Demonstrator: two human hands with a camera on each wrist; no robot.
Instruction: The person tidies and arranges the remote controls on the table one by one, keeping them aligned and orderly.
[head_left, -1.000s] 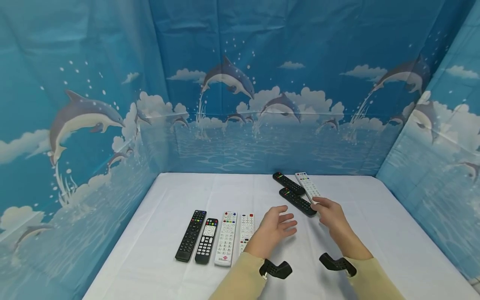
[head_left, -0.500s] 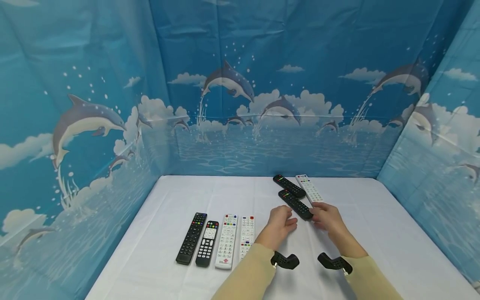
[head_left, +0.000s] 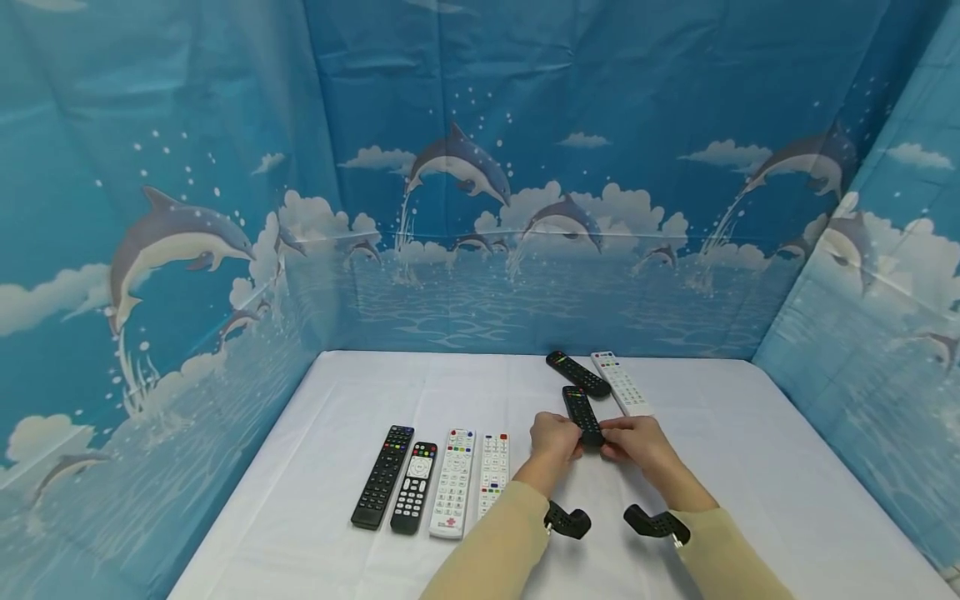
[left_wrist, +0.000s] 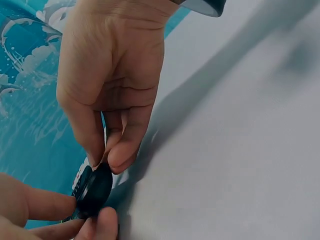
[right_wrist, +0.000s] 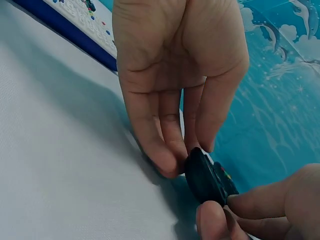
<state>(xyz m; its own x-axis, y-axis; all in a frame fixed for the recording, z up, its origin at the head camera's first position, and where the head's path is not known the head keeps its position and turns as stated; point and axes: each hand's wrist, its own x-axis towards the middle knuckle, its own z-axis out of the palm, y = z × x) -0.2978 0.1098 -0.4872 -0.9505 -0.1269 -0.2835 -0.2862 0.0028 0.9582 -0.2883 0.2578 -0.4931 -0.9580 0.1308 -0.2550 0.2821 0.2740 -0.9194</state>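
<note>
A black remote control (head_left: 581, 410) points away from me, its near end between my two hands. My left hand (head_left: 553, 437) pinches the left edge of that end, thumb and fingertips meeting at it in the left wrist view. From the other side my right hand (head_left: 637, 442) pinches the right edge. Both wrist views show the rounded black end of the remote (right_wrist: 204, 177) with fingers of each hand at it. Just beyond lie a second black remote (head_left: 576, 372), slanted, and a white remote (head_left: 619, 382), its near end close to my right hand.
To the left, a row of remotes lies side by side: a long black one (head_left: 383, 477), a shorter black one (head_left: 414, 487), a wide white one (head_left: 453, 483) and a narrow white one (head_left: 494, 467), partly behind my left sleeve. Dolphin-printed curtains (head_left: 480, 283) border the white table (head_left: 300, 500).
Both hands have closed in on the black remote and now grip its near end. It has turned to point more straight ahead, its near end shifted left. The other remotes stay put.
</note>
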